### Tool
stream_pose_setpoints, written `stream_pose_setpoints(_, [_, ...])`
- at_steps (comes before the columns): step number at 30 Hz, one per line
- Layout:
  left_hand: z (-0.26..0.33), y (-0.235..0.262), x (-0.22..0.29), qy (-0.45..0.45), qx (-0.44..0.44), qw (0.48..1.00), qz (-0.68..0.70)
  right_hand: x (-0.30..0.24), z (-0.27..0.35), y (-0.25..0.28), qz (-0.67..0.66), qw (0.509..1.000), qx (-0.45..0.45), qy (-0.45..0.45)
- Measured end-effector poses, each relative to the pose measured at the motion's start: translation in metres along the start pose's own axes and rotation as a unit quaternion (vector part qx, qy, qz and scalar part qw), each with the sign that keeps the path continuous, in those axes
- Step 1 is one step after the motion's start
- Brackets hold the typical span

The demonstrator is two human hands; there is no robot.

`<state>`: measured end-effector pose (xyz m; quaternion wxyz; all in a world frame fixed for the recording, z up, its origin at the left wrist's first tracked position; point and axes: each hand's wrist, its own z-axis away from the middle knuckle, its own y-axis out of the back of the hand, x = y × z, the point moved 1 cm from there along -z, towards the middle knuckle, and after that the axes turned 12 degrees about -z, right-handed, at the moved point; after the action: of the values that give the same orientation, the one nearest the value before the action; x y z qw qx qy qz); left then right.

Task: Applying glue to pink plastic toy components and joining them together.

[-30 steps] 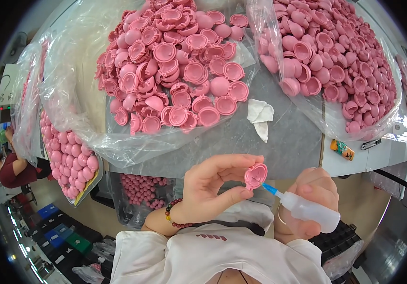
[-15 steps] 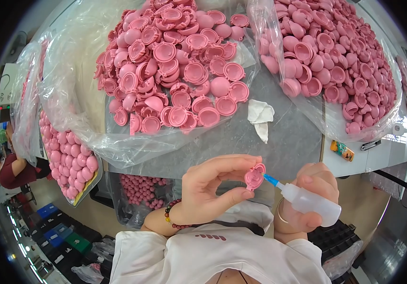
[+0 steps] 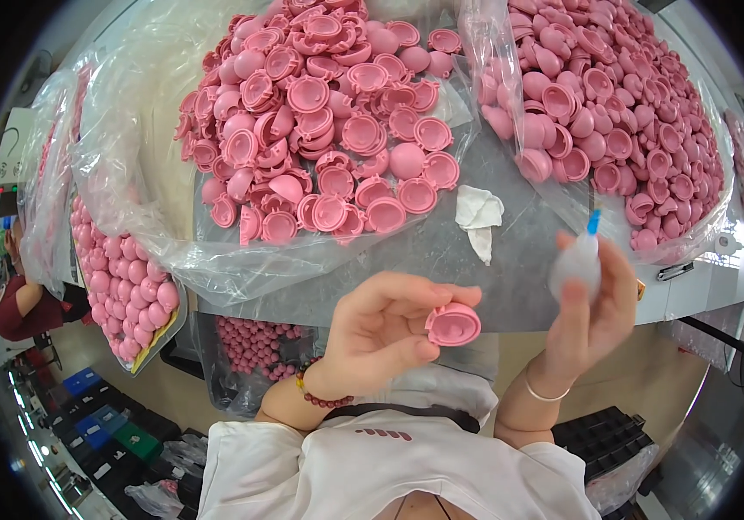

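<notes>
Between the thumb and fingers of my left hand (image 3: 382, 334) is a small pink plastic half shell (image 3: 453, 325), its hollow side facing up toward me. My right hand (image 3: 593, 303) grips a translucent squeeze bottle (image 3: 575, 270) with a blue needle tip (image 3: 594, 222) that points upward, apart from the shell. Beyond my hands, a heap of loose pink half shells (image 3: 330, 208) lies on clear plastic on the grey tabletop (image 3: 389, 273). A crumpled white tissue (image 3: 478, 218) rests on the table between the heap and my right hand.
A second large heap of pink shells (image 3: 614, 113) sits in a clear bag at the right. Rounded pink pieces fill a tray (image 3: 134, 295) at the left, and more lie in a bin (image 3: 255, 351) below the table edge. A person (image 3: 21, 303) is at far left.
My right hand has lifted the bottle away from the shell, up and to the right, and its tip now points upward. My left hand has turned the shell to face up more.
</notes>
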<state>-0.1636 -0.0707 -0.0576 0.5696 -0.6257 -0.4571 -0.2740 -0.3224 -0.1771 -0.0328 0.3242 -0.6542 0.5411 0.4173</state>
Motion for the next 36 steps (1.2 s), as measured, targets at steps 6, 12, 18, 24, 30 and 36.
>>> stream_pose_setpoints(6, [0.002, 0.0, -0.003, 0.101, -0.037, 0.977, 0.186, 0.017, -0.01, -0.001, 0.04, 0.991, -0.094, -0.089])
stream_pose_setpoints(12, [0.002, -0.001, -0.004, 0.132, -0.035, 0.949, 0.283, -0.002, -0.014, 0.021, 0.117, 0.991, 0.01, 0.062])
stream_pose_setpoints(18, [0.008, 0.002, -0.01, 0.177, -0.038, 0.883, 0.433, 0.002, -0.056, 0.081, 0.378, 0.922, 0.063, 0.057])
stream_pose_setpoints(24, [0.008, 0.0, -0.014, 0.173, -0.06, 0.883, 0.432, 0.003, -0.075, 0.074, 0.459, 0.875, -0.114, 0.101])
stream_pose_setpoints(30, [0.008, 0.005, -0.01, 0.168, -0.06, 0.912, 0.37, 0.002, -0.075, 0.067, 0.484, 0.873, -0.053, -0.029])
stream_pose_setpoints(36, [0.011, 0.005, -0.002, 0.173, -0.001, 0.933, 0.314, 0.003, -0.066, 0.074, 0.285, 0.956, 0.031, 0.058])
